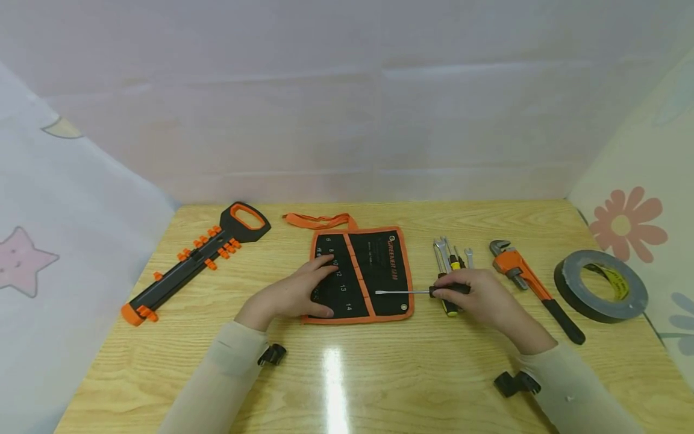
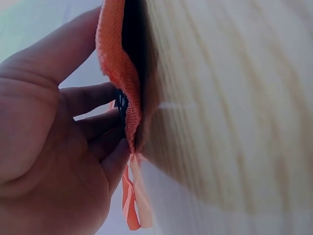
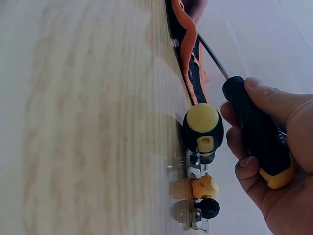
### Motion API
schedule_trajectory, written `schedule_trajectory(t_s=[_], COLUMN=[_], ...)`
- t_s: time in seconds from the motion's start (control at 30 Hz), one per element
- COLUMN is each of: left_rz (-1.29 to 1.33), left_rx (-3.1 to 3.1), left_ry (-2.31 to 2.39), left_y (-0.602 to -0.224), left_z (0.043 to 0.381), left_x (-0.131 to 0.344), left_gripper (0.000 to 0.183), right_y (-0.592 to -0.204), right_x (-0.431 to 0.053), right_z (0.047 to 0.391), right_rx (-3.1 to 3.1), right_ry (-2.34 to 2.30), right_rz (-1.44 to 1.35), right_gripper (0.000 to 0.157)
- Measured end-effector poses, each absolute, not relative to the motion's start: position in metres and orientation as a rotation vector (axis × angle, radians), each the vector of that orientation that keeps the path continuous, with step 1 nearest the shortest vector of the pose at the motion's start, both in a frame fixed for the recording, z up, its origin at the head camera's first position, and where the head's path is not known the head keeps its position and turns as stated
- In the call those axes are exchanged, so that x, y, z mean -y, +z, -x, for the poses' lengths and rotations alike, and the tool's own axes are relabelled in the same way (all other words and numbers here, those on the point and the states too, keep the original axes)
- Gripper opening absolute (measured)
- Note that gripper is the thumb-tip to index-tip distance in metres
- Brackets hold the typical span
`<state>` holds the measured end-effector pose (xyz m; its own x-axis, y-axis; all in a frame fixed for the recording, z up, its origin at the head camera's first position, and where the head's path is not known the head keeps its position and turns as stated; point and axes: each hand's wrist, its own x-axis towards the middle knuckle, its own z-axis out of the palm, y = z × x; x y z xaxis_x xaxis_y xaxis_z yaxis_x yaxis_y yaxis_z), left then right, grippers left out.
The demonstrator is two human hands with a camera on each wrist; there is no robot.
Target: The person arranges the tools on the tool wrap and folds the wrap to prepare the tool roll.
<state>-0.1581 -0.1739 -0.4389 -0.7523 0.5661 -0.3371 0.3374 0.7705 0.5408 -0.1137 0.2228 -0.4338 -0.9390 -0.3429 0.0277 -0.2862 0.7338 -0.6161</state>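
My left hand (image 1: 293, 292) rests with spread fingers on the left part of a black tool pouch (image 1: 384, 259) with orange trim and printed size numbers. In the left wrist view, the fingers lie over the pouch's orange edge (image 2: 115, 46). My right hand (image 1: 485, 298) grips a flathead screwdriver (image 3: 259, 129) by its black handle with a yellow end. Its metal shaft (image 1: 403, 292) points left over the pouch's right half. Below the right hand, in the right wrist view, another screwdriver (image 3: 203, 118) with a yellow-capped handle lies among several tools.
Small wrenches (image 1: 440, 250) and screwdrivers lie right of the pouch. Farther right are an orange pipe wrench (image 1: 523, 265) and a roll of grey tape (image 1: 569, 283). A black rack with orange clips (image 1: 190, 268) lies at the left. An orange strap (image 1: 320, 221) extends behind the pouch.
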Motion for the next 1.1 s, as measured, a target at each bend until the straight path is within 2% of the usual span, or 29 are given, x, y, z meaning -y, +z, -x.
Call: schedule_trajectory(t_s=[0.43,1.1], left_rz=[-0.684,-0.699], left_rx=[-2.442,-2.437], left_ry=[0.643,0.640], left_y=[-0.438,-0.438], left_z=[0.157,0.157], left_x=[0.175,0.175], left_gripper=[0.105,0.106], right_y=[-0.437,-0.438], right_x=[-0.221,-0.206], right_z=[0.112,0.114], right_rx=[-2.836,-2.839], right_ry=[-0.966,-0.930], right_rz=[0.694,0.940], right_gripper=[0.010,0.011])
